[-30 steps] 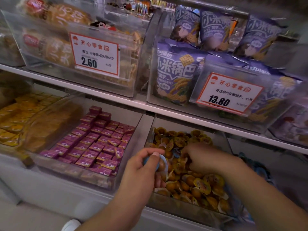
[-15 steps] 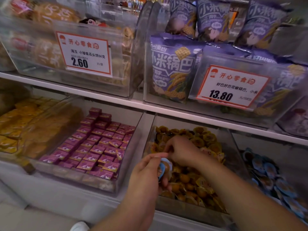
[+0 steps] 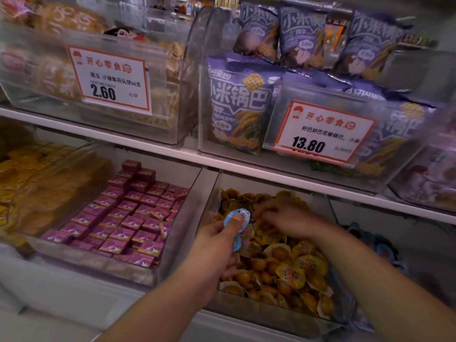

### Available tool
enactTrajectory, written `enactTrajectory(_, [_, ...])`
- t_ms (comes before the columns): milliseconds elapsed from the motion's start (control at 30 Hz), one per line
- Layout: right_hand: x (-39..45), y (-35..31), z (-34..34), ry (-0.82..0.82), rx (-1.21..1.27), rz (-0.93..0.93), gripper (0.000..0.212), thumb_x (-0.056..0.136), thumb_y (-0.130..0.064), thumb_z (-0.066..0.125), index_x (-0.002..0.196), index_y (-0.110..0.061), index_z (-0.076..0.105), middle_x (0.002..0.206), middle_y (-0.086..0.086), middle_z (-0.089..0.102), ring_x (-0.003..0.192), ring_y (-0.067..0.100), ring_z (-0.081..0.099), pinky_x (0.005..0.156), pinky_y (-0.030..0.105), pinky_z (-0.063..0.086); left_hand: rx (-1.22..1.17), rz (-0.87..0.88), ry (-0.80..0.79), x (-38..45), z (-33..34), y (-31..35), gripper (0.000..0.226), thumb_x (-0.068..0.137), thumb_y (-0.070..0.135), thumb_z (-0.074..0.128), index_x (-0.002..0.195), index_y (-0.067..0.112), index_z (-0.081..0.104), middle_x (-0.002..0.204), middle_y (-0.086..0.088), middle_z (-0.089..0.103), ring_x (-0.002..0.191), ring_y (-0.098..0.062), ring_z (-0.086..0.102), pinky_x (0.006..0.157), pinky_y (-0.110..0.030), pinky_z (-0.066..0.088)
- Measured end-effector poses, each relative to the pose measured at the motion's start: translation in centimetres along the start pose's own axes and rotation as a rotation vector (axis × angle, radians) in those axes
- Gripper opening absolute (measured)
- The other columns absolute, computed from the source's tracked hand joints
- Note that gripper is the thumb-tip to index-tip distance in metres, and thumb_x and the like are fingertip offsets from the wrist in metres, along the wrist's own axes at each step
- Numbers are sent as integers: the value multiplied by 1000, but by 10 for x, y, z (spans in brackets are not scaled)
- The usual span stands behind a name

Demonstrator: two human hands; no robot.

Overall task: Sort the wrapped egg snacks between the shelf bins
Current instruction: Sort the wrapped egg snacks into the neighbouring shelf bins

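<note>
Blue-wrapped egg snack (image 3: 237, 218) is pinched in the left hand (image 3: 217, 245), thumb pressed on its face, fingers curled behind it. It is held just above the front left part of the clear bin (image 3: 266, 314) on the lower shelf. That bin is full of yellow-wrapped egg snacks (image 3: 283, 267), brown eggs showing through the wrappers.

Right hand (image 3: 283, 218) is down in the same bin, near the back, fingers bent into the pile; motion blur, cannot tell if it grips one or just touches. Both forearms enter from the bottom edge.

Right of that bin, partly hidden by the right arm, a few blue wrappers (image 3: 377, 240) show in the next compartment; too blurred for detail.

Left of the egg bin, a clear bin of purple boxes (image 3: 130, 218) in neat rows. Further left, yellow packets (image 3: 17, 169), blurred.

Upper shelf: clear bin with biscuit packs (image 3: 56, 80) and a price tag reading 2.60 (image 3: 111, 82). Beside it, a bin of purple snack bags (image 3: 239, 104) with a tag reading 13.80 (image 3: 320, 134). White shelf edge (image 3: 172, 154) runs between the two levels.
</note>
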State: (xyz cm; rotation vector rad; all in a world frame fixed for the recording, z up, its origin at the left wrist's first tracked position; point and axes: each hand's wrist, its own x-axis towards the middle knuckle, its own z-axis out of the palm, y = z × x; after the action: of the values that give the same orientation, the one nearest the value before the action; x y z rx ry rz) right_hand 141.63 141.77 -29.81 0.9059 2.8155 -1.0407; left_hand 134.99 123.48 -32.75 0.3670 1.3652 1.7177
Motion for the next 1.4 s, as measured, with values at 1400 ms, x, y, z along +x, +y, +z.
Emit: enactTrajectory(1400, [-94,-3,6,-11,1320,141,39,82,-19,64,115,3,60,85,21,70,72,32,71,52,33,56,270,435,239,5,24,1,21,95,43,61,87,25,69,65,7,64,60,-11,61,59,-29,47])
